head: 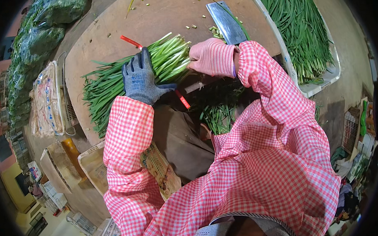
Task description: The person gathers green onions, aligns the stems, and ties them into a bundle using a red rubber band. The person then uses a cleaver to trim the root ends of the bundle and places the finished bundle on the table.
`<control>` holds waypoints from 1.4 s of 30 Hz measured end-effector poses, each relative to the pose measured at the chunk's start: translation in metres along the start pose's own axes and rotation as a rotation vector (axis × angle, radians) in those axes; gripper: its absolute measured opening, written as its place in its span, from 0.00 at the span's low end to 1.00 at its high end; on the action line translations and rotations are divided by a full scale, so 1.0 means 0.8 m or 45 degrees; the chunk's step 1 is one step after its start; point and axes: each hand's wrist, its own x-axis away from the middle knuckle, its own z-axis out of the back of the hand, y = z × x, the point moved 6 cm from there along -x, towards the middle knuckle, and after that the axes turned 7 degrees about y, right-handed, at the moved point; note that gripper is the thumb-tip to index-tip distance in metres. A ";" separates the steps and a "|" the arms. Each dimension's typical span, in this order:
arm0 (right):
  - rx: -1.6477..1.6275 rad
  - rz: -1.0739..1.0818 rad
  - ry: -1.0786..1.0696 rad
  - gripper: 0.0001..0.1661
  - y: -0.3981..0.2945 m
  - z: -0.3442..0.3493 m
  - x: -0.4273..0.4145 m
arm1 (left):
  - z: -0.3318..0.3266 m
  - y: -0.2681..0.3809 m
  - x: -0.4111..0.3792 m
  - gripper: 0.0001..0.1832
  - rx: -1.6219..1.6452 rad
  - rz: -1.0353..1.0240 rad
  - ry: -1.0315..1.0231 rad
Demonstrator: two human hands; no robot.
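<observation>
A bundle of long green garlic chives (108,86) lies on the round wooden board (88,49), its pale stem ends to the right. My left hand (139,76), in a grey knitted glove, rests spread over the bundle with the thumb out to the side. A red strip (131,41) sticks out above that hand, and another red end shows below it. My right hand (211,57), in a pink striped glove, is at the cut stem ends; its fingertips are partly hidden, so its hold is unclear. Beyond it lies a cleaver (226,21) with a broad metal blade, beside short stem pieces (216,32).
A white plastic crate (329,77) full of chives stands at the right. Loose greens (220,116) lie below the board near my lap. Bagged greens (50,16) are piled at the upper left, above a basket of folded plastic bags (47,99). An empty-looking tray (94,163) is lower left.
</observation>
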 end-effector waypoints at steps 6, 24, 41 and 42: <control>0.133 0.160 -0.179 0.13 0.009 -0.027 0.000 | -0.011 0.015 0.024 0.79 -0.075 0.029 0.058; -0.047 -0.100 -0.524 0.29 -0.076 -0.075 0.060 | -0.023 -0.002 0.002 0.69 -0.057 0.015 0.099; 0.037 0.127 -0.649 0.21 -0.096 -0.124 0.019 | -0.025 -0.010 -0.001 0.68 0.000 0.028 0.062; 0.056 0.122 -0.652 0.21 -0.095 -0.126 0.019 | -0.025 -0.009 -0.002 0.68 -0.001 0.025 0.064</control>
